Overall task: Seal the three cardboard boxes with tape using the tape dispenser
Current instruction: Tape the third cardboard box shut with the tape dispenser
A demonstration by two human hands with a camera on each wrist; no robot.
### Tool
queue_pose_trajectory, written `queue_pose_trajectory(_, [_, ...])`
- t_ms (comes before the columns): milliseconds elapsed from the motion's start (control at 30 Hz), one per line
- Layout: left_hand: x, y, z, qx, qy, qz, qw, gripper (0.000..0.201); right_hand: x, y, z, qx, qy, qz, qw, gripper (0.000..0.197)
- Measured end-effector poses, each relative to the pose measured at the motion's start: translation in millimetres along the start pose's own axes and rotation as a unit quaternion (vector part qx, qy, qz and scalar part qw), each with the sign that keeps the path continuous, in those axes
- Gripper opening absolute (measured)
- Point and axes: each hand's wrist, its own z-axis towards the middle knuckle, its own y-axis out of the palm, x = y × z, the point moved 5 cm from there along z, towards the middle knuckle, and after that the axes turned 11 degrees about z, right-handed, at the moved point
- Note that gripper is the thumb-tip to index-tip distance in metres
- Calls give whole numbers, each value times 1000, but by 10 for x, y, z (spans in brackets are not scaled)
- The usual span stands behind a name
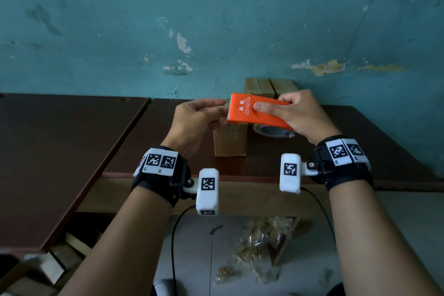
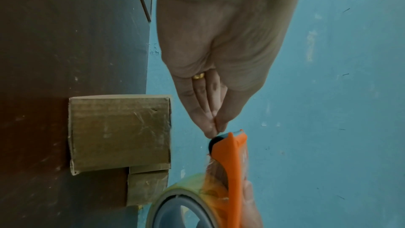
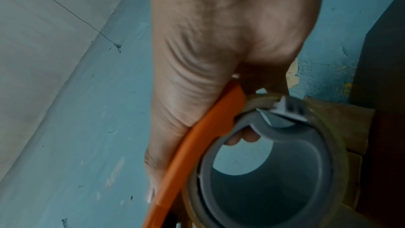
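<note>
Above the dark counter point(image 1: 360, 127), the right hand point(image 1: 298, 113) grips the orange tape dispenser point(image 1: 257, 113), its thumb on top, while the left hand point(image 1: 194, 118) at its nine o'clock pinches at the serrated end, with one cardboard box point(image 1: 229, 142) directly below and another point(image 1: 269, 86) at twelve o'clock against the wall.

Bare forearms, black strap on each wrist: left wrist strap point(image 1: 158, 181), right wrist strap point(image 1: 346, 170), each topped with white black-patterned marker tags. White camera box point(image 1: 207, 191) at 3 o'clock of left strap, another point(image 1: 290, 173) at 9 o'clock of right, screw-mounted, black cables point(image 1: 174, 247) trailing. Gold ring point(image 2: 199, 76) on a left finger.
</note>
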Motion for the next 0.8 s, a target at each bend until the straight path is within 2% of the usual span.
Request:
queue_pose_trajectory(67, [-1,-18,-2,13,0,3,1000,22,10,30,2,-3,-3,-5,1000,67])
queue_pose_trajectory(300, [-21,-37,-5,33,-5,3,999,7,71,69,14,-19,-5,-13,1000,82])
queue_pose_trajectory(500, [-24,-70,-32,45,-16,1,999,13,107,60,17,-18,8,-15,1000,78])
queue_pose_trajectory(633, [-16,-300,-21,80,-25,-28,996,20,184,-94,8,4,24,-24,999,62])
queue_pose_trajectory(800, [-2,-354,-43,73,-20,-7,997,23,181,-118,-21,2,27,-27,999,57])
